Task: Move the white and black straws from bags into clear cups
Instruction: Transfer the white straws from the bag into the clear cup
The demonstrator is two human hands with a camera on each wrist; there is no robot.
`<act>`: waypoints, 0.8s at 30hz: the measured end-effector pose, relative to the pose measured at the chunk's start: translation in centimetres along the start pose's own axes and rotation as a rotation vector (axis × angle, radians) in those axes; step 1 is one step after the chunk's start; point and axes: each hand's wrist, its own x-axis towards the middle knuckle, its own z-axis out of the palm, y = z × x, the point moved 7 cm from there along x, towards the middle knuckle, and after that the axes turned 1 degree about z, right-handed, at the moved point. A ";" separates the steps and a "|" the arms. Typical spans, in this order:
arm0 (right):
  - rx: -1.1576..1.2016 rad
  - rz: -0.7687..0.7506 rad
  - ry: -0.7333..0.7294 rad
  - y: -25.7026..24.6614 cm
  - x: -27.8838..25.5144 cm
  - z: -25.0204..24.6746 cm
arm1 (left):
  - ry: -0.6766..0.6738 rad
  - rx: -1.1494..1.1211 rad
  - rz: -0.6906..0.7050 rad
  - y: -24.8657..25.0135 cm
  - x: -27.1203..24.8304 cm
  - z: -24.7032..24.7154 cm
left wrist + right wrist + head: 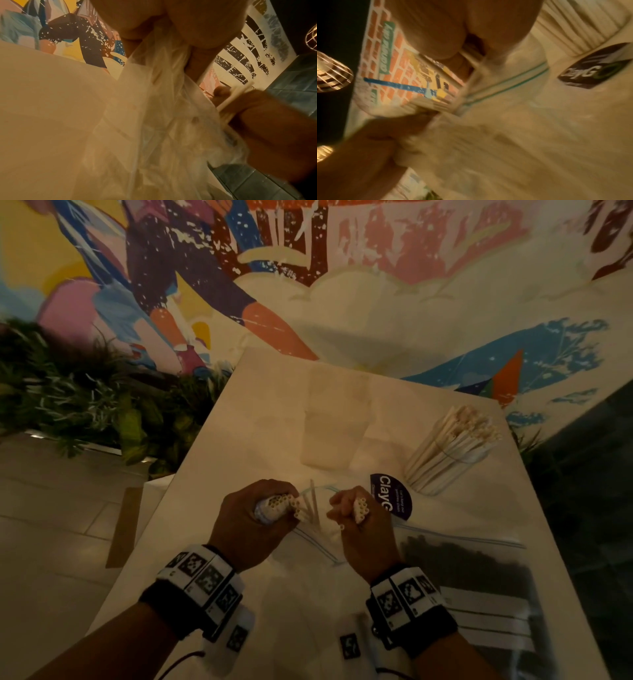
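Observation:
My left hand [257, 522] grips the mouth end of a clear zip bag [317, 537] with a bundle of white straws [279, 505] inside it. The bag's plastic [163, 111] hangs down from that hand in the left wrist view. My right hand [359, 537] grips a smaller bundle of white straws [361, 508] just right of the bag's opening. An empty clear cup [337, 422] stands behind the hands. A second clear cup [445, 460] at the right holds several white straws. A zip bag of black straws [466, 573] lies flat at the near right.
A dark round ClayGo sticker [390, 494] lies on the white table [239, 422] between my right hand and the filled cup. Plants [85, 405] line the table's left side below a painted wall. The floor drops off at the table's left and right edges.

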 end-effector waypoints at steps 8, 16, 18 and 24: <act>0.020 0.147 -0.125 0.8 -0.3 0.8 | 0.006 0.004 0.004 -0.3 -0.1 0.1; 0.506 -0.030 -0.032 -4.8 0.5 -1.9 | 0.004 -0.014 -0.008 -0.2 -0.2 -0.1; 0.535 -0.107 -0.040 -7.9 0.9 -3.4 | -0.007 0.004 0.002 -0.3 -0.2 -0.1; 0.557 -0.474 0.108 -18.1 4.0 -13.0 | -0.013 0.011 0.005 -0.7 -0.2 -0.2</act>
